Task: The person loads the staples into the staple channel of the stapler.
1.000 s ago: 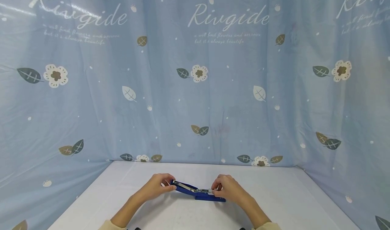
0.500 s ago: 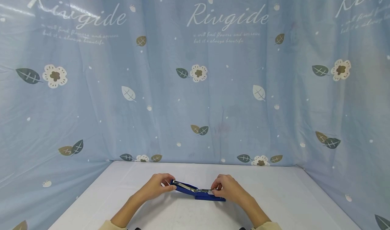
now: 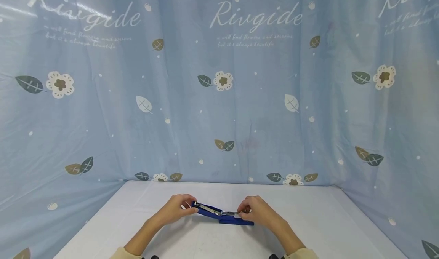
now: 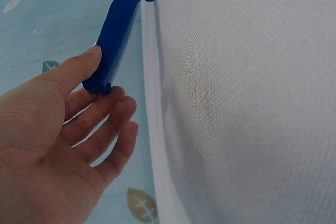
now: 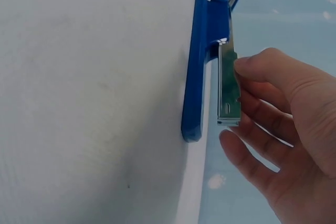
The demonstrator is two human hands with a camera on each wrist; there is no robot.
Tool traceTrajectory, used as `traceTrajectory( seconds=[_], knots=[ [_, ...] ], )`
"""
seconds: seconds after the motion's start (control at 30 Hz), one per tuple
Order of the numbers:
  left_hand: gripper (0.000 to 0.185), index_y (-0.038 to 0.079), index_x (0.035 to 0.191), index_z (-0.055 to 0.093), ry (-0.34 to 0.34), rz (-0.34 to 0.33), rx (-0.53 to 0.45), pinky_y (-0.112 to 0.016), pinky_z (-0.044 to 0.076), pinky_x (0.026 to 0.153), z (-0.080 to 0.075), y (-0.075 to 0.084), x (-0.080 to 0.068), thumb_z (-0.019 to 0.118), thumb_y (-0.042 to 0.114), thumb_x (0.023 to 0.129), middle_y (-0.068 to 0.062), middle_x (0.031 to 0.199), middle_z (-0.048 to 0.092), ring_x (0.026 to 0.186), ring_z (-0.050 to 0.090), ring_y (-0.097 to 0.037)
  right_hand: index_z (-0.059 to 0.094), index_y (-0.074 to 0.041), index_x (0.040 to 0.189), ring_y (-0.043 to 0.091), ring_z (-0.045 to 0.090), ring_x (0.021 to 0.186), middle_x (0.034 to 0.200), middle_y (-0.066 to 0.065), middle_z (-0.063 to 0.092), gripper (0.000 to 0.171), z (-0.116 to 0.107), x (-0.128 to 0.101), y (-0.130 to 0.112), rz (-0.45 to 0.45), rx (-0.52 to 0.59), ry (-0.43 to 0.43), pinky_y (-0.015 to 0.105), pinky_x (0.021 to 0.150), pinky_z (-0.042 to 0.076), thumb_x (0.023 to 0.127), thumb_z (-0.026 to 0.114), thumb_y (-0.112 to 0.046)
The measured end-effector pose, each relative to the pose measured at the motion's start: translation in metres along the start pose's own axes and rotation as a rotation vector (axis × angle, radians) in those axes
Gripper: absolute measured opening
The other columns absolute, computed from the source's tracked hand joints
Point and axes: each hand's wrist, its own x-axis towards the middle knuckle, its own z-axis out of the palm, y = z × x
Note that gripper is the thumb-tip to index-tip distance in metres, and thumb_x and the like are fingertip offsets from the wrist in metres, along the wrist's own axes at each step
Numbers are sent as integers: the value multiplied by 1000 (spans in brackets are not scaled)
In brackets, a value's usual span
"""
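Note:
A blue stapler [image 3: 236, 221] is swung wide at its hinge, its base on the white table. My left hand [image 3: 180, 207] pinches the far end of the raised top arm [image 4: 116, 35] between thumb and fingers, with the metal inside of that arm facing up. At the other side, my right hand [image 3: 256, 211] grips the metal staple magazine [image 5: 229, 85] with thumb and fingers. The magazine stands lifted a little apart from the base, still joined near the hinge. Whether staples lie inside it cannot be seen.
The white table [image 3: 192, 243] reaches back to a light blue curtain [image 3: 185, 137] printed with leaves, flowers and lettering. The curtain encloses the back and both sides.
The head view has tilted very slightly. Both hands keep their hold on the stapler, with hardly any visible movement.

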Motion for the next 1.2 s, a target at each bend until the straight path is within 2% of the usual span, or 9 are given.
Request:
traceTrajectory(
  seconds=[0.23,0.53,0.93,1.2],
  knots=[
    [40,5,114,68,-4,-3,-10,-21,46,67,0,0,0,72,35,88,2,90,69,77,61,-5,75,-12,95,2,58,73,85,-8,68,10,-7,-2,6,-1,20,-45,18,68,51,86,74,-17],
    [36,8,112,69,-2,5,-7,-20,46,66,0,-1,1,72,35,88,2,88,69,76,61,-5,76,-12,93,3,57,71,84,-9,67,11,-11,-4,9,9,13,-48,19,65,49,84,76,-18],
    [37,7,112,68,-7,4,-6,-20,46,66,1,1,0,71,36,89,1,89,69,76,61,-4,75,-13,93,7,58,71,83,-8,68,13,-16,-12,15,23,18,-70,19,64,49,82,78,-18],
    [36,8,112,69,-3,-1,-3,-20,46,66,0,0,0,72,35,88,1,89,70,76,62,-5,74,-8,97,10,59,71,83,-5,69,19,-19,-17,21,28,47,-78,20,63,49,82,79,-20]
  ],
)
